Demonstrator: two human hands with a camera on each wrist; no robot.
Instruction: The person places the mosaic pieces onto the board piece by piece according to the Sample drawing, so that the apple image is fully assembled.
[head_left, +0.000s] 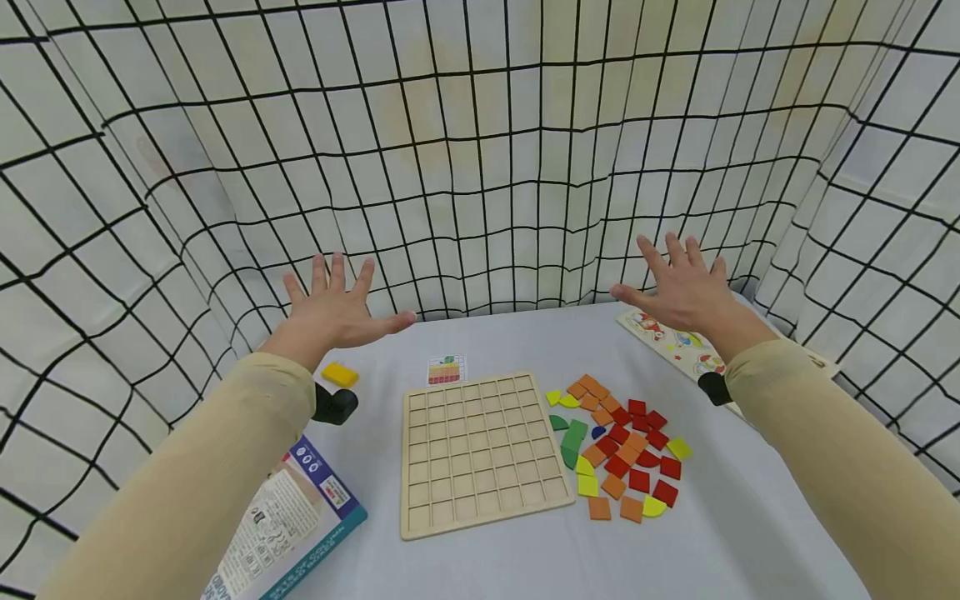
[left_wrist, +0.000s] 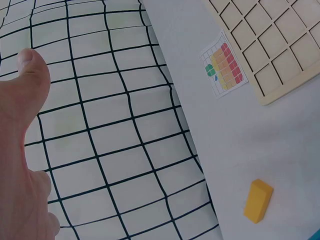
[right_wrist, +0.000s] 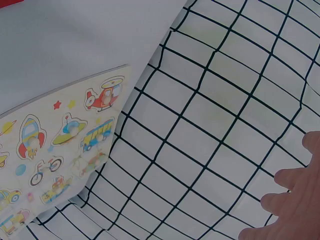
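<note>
Fingers of both hands are spread wide and straight, holding nothing, raised above the far edge of the table with palms facing down and forward. Below and inward of the left hand (head_left: 335, 310) and the right hand (head_left: 684, 287) lies the wooden grid board (head_left: 480, 450), a pale, flat, square tray cut into shallow square cells, all of them unfilled. It sits between the two hands and nearer the body than either, roughly evenly placed, though its left corner comes a little closer to the left fingertips.

Just beside the board's right edge, on the right hand's side and well back toward the wrist, lies a loose heap of tiles (head_left: 622, 454): thin, flat, matt pieces in red, orange, green and yellow, mostly squares with some quarter-round shapes. The right hand is the nearer one to them.

Close under the left wrist rests a small yellow block (left_wrist: 258, 200), oblong, its long axis running across the table. A little pattern card (left_wrist: 223, 70) lies just beyond the board's far edge. Under the right forearm a picture puzzle (right_wrist: 55, 145) with vehicles lies flat. A printed box (head_left: 296, 525) sits beneath the left sleeve.
</note>
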